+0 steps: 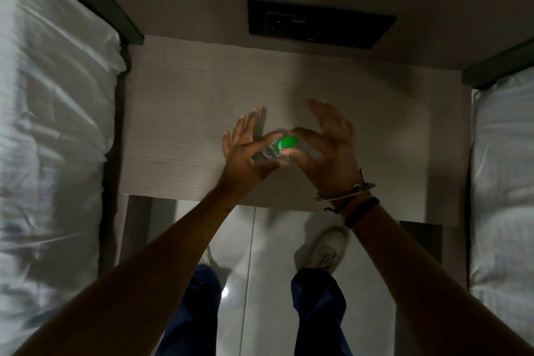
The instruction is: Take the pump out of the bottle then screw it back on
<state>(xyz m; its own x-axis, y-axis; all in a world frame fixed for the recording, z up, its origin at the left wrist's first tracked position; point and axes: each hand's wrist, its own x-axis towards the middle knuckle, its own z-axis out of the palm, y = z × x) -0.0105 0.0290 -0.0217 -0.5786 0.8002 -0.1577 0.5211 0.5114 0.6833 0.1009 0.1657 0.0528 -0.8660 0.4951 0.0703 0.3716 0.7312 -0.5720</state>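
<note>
Green pump (286, 144) sits atop the clear bottle (271, 151) on the worktop (185, 113); left hand (245, 153) pinches the bottle steady, right hand (326, 150) pinches the pump's collar, likely to twist.

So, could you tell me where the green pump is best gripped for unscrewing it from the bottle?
Probably at its sides just under the green pump head, from the right with thumb and fingertips, as the right hand does now. The clear bottle stands upright with the left hand steadying it, so the top is reachable.
</note>
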